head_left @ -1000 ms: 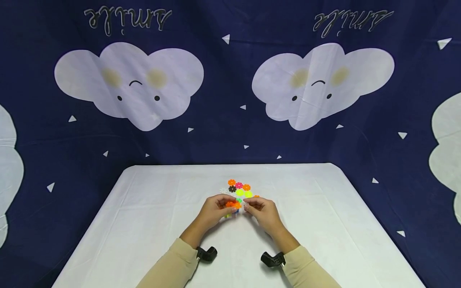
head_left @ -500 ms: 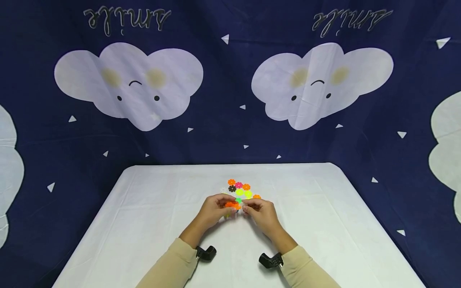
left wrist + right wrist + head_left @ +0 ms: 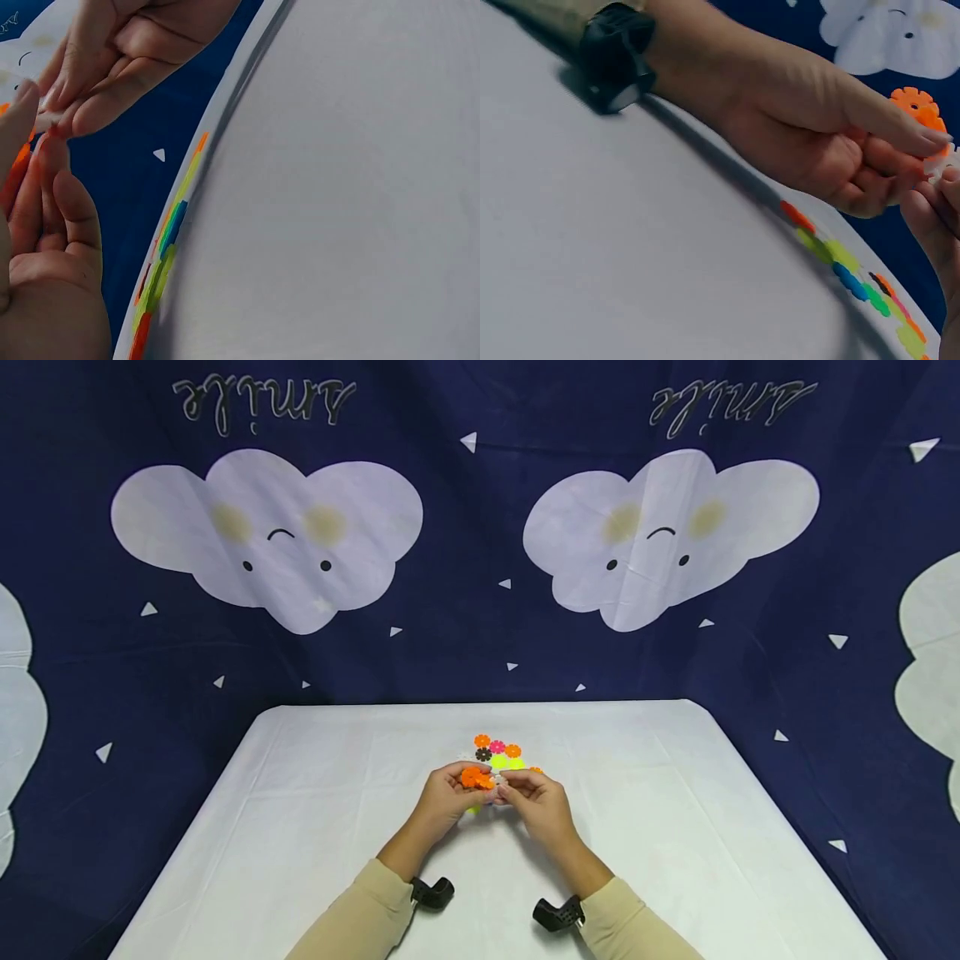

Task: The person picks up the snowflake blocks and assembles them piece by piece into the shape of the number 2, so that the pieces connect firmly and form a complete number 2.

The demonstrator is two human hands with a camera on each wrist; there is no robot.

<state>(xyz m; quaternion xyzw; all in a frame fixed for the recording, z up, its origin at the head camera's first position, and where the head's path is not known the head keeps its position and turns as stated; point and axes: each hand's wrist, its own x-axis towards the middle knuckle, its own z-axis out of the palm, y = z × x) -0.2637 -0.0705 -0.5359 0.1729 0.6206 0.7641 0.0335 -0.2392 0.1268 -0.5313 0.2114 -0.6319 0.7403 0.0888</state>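
Observation:
In the head view my left hand [image 3: 438,802] pinches joined orange snowflake discs [image 3: 474,777], flat notched plastic pieces, between thumb and fingers. Facing it, my right hand [image 3: 542,806] pinches a whitish snowflake disc [image 3: 498,781] right up against the orange ones. In the right wrist view the orange discs [image 3: 915,105] rise behind the right thumb, and the white disc [image 3: 949,161] sits between the fingertips of both hands. The left wrist view has the fingertips of the two hands meeting, with an orange edge [image 3: 16,169] showing beside the left fingers.
Loose snowflake discs lie on the white table [image 3: 315,827] just beyond the hands: orange, a pink one [image 3: 497,747], a dark one [image 3: 483,754], yellow ones [image 3: 499,762]. In the right wrist view blue [image 3: 850,281] and green [image 3: 876,298] discs lie there too. A dark blue cloud-print cloth hangs behind.
My right hand has moved left with the white disc until it meets the orange discs. The orange discs have tilted up a little in my left hand, which otherwise stays in place.

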